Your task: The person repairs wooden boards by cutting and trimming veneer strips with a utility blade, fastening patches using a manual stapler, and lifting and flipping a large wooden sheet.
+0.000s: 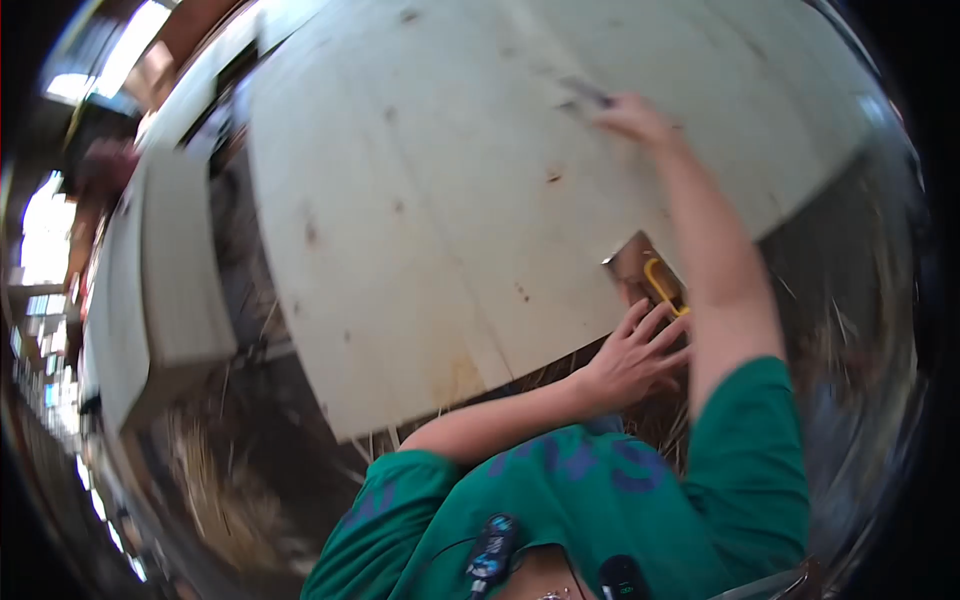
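My right hand point(635, 118) is closed around a flat, dark scraper point(588, 94), blurred by motion, with its blade over a large pale wood sheet point(430, 270). Closer to my body, my left hand point(640, 355) has its fingers spread at the near edge of the sheet. Its fingertips reach a square metal plate with a yellow loop handle point(632, 262), which lies at that edge. Whether the thumb is under the plate is hidden. Dark knots and small brown marks dot the sheet, and a long seam runs along it.
To the left stands a stack of pale sheets point(180, 260), with a dark gap between it and the big sheet. Straw-like scraps point(225, 490) litter the floor. A blurred reddish shape point(110, 160) is at the far left, near bright windows.
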### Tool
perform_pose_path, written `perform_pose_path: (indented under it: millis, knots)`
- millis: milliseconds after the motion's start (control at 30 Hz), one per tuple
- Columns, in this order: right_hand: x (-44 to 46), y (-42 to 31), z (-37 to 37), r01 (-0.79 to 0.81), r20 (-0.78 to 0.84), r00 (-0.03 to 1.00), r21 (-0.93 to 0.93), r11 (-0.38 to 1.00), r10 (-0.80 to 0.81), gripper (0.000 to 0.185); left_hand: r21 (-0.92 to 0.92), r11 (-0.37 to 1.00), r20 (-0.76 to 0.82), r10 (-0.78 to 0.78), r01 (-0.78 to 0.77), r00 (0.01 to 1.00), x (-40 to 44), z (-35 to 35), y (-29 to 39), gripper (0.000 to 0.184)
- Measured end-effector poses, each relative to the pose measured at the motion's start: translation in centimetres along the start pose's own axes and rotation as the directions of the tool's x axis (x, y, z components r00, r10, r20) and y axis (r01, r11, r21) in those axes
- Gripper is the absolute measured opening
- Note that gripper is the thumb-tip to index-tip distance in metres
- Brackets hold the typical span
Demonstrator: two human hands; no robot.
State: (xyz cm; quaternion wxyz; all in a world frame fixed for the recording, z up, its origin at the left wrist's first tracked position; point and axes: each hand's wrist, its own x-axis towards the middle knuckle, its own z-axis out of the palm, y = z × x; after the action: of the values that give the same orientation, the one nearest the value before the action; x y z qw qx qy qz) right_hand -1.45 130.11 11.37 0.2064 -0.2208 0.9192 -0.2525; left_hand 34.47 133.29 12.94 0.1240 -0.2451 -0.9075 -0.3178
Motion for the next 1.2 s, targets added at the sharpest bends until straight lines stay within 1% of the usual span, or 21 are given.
perform_pose_path:
  millis: [33, 100, 133, 167, 200, 233, 333, 467, 533, 567, 600, 667, 700, 733, 800, 833, 900, 1000, 1033, 1133, 1200]
  knots:
    - [-3.2, -0.4, -3.7, 0.029, 0.010, 1.000, 0.064, 0.998, -0.029, 0.028, -0.007, 0.993, -0.045, -0.114, 0.114, 0.992, 1.1, 1.3, 0.0, 0.066]
    - [-0.9, 9.6, -7.0, 0.074, 0.014, 0.997, -0.013, 0.997, -0.074, 0.026, 0.084, 0.969, -0.156, -0.217, 0.231, 0.964, 2.9, 3.0, 0.0, 0.056]
    - [-3.0, 11.8, -8.7, 0.115, -0.035, 0.993, 0.056, 0.992, -0.113, 0.029, 0.119, 0.957, -0.198, -0.237, 0.264, 0.951, 3.8, 3.3, -0.1, 0.052]
    - [-5.1, 13.3, -11.2, -0.061, 0.098, 0.994, 0.034, 0.998, 0.058, 0.037, 0.143, 0.923, -0.213, -0.323, 0.356, 0.922, 4.2, 4.0, 0.2, 0.050]
    - [-6.8, 16.9, -12.8, -0.102, 0.130, 0.987, 0.057, 0.993, 0.094, 0.042, 0.165, 0.891, -0.228, -0.383, 0.423, 0.895, 4.9, 4.7, 0.2, 0.049]
    - [-7.1, 23.7, -12.9, -0.005, 0.083, 0.997, 0.125, 0.992, -0.005, 0.040, 0.172, 0.853, -0.247, -0.446, 0.492, 0.860, 5.5, 5.2, 0.6, 0.049]
    - [-10.0, 33.9, -13.7, -0.018, 0.168, 0.986, 0.145, 0.989, -0.007, 0.040, 0.278, 0.702, -0.266, -0.600, 0.656, 0.755, 7.5, 5.6, 1.6, 0.050]
    - [-14.9, 25.4, -14.3, 0.040, 0.081, 0.995, 0.178, 0.983, -0.055, 0.041, 0.288, 0.627, -0.401, -0.608, 0.724, 0.685, 8.8, 5.8, 1.6, 0.063]
    - [-14.7, 21.9, -13.6, 0.106, 0.052, 0.992, 0.161, 0.981, -0.115, 0.039, 0.328, 0.630, -0.314, -0.630, 0.704, 0.711, 8.3, 6.3, 1.4, 0.066]
    - [-14.6, 19.4, -13.8, 0.087, 0.147, 0.984, 0.130, 0.988, -0.106, 0.041, 0.346, 0.613, -0.334, -0.627, 0.710, 0.704, 7.7, 5.9, 1.5, 0.066]
    - [-13.7, 19.2, -12.2, 0.182, 0.080, 0.978, 0.115, 0.977, -0.192, 0.040, 0.355, 0.615, -0.344, -0.614, 0.704, 0.710, 7.0, 5.4, 1.5, 0.068]
    - [-13.9, 15.3, -11.5, 0.245, 0.154, 0.955, 0.070, 0.967, -0.253, 0.038, 0.485, 0.448, -0.168, -0.795, 0.751, 0.582, 5.4, 3.9, 1.9, 0.076]
    - [-14.3, 13.3, -12.0, 0.244, 0.239, 0.942, -0.012, 0.970, -0.234, 0.042, 0.491, 0.526, -0.204, -0.705, 0.694, 0.679, 3.7, 3.7, 1.4, 0.066]
    - [-14.8, 12.0, -13.0, 0.308, 0.356, 0.895, -0.052, 0.950, -0.271, 0.041, 0.208, 0.535, -0.229, -0.787, 0.819, 0.572, 2.5, 2.6, 2.1, 0.070]
    - [-14.0, 11.5, -12.9, 0.394, 0.360, 0.868, -0.081, 0.916, -0.342, 0.040, 0.194, 0.388, -0.137, -0.899, 0.901, 0.416, 2.0, 1.4, 2.0, 0.072]
    - [-13.7, 11.9, -13.3, 0.409, 0.367, 0.864, -0.114, 0.905, -0.345, 0.039, 0.277, 0.429, -0.223, -0.841, 0.859, 0.492, 3.3, 1.6, 2.1, 0.074]
    - [-13.5, 14.2, -15.6, 0.310, 0.375, 0.893, -0.109, 0.944, -0.250, 0.039, 0.441, 0.456, -0.369, -0.693, 0.773, 0.619, 6.2, 1.6, 3.2, 0.079]
    - [-11.4, 21.1, -19.4, 0.223, 0.229, 0.946, 0.044, 0.974, -0.227, 0.040, 0.535, 0.400, -0.306, -0.730, 0.744, 0.612, 8.1, 2.2, 0.6, 0.090]
    - [-9.7, 25.2, -20.5, 0.212, 0.154, 0.964, 0.043, 0.976, -0.216, 0.041, 0.455, 0.451, -0.295, -0.737, 0.768, 0.608, 7.0, 3.0, -1.1, 0.095]
    - [-6.4, 36.5, -26.0, 0.074, 0.023, 0.997, 0.130, 0.989, -0.078, 0.041, 0.371, 0.276, -0.258, -0.886, 0.887, 0.384, 9.0, 2.0, -1.7, 0.092]
    - [-4.1, 44.1, -29.7, 0.041, -0.088, 0.995, 0.052, 0.998, -0.037, 0.043, 0.386, 0.180, -0.395, -0.854, 0.905, 0.338, 8.7, 3.5, -3.9, 0.090]
